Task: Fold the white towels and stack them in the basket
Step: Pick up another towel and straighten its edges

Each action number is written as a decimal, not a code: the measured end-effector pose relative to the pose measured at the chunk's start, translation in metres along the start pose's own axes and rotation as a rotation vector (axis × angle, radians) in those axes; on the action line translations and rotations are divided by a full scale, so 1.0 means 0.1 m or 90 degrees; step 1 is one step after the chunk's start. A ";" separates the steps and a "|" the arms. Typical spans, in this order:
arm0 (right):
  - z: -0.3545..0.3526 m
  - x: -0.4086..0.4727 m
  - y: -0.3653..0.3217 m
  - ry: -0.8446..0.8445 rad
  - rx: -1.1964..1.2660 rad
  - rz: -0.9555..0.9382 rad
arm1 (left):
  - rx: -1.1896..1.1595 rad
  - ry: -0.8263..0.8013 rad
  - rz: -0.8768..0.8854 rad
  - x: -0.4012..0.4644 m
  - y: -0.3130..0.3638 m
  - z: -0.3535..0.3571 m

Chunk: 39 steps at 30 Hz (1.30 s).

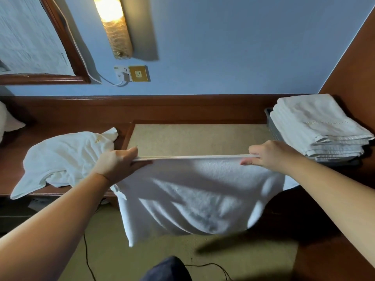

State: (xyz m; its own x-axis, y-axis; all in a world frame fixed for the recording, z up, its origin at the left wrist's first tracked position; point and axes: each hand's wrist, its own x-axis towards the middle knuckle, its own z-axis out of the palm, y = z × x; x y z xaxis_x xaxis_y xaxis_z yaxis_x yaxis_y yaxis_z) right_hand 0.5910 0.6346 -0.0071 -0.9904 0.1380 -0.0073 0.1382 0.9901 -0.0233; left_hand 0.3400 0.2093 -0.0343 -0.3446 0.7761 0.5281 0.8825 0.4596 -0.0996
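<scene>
Both hands up front, holding one white towel (190,197) stretched between them. Left hand (117,163) pinches the towel's top edge at its left end, thumb on top, fingers curled under the hem. Right hand (269,154) grips the same top edge at its right end, fingers curled round the hem. Edge runs taut and level from hand to hand, in front of the tabletop (194,138), a tan inset surface framed in dark wood. Rest of the towel hangs down below the hands, slack and billowed, lower part blurred; it hangs past the tabletop's front edge, above the carpeted floor (142,252).

Unfolded towel (63,157) lies crumpled on the wood ledge to the left, just behind and beside the left hand, one corner drooping over the front edge. Gold embroidery shows on it, not legible.

Folded towels (318,128) stacked at far right, near the right hand but not touching it. The stack sits on a grey basket (273,124); only its slatted left side shows, the rest is covered by the towels.

Behind: blue wall (223,47), lit wall lamp (113,23), socket plate (139,73) with a white plug and cable, wooden frame (67,41) at left. Thin black cable (87,260) on the floor.
</scene>
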 end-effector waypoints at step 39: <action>2.14 3.03 1.16 -0.307 -0.015 0.378 | -0.098 -0.506 -0.404 1.09 -1.82 3.52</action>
State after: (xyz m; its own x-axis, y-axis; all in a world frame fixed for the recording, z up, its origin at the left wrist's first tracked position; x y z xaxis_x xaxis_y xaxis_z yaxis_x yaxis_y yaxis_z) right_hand 0.3076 0.7859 -0.2264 -0.6379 0.6265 -0.4478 0.6409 0.7543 0.1424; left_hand 0.0293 0.3622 -0.2556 -0.8248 0.4964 -0.2706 0.4758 0.8680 0.1422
